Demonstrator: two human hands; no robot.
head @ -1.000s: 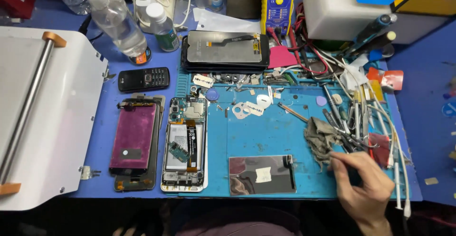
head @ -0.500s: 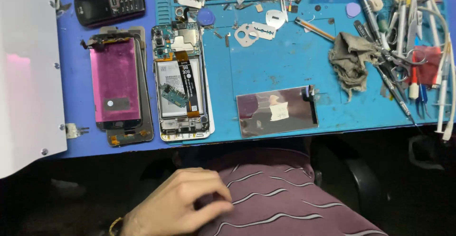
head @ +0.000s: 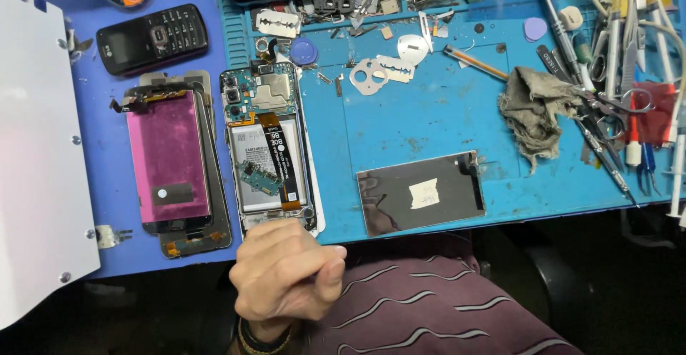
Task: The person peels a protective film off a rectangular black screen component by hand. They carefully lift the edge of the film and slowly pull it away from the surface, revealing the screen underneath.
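Observation:
My left hand, a dark band at its wrist, is curled with its fingers closed at the table's near edge. It rests against the bottom end of an opened smartphone, whose battery, circuit board and orange-black flex cable are exposed. Nothing shows inside the fist. Left of that phone lies a pink-backed screen assembly. To the right, on the blue work mat, lies a dark display panel with a small white sticker. My right hand is out of view.
A black keypad phone lies at the far left, and a white machine fills the left edge. A grey rag, screwdrivers, tweezers and scissors crowd the right. Small metal plates and a razor blade lie at the back.
My left hand has risen from my lap to the near end of the opened phone. The right hand seen a second ago near the tools has left the view.

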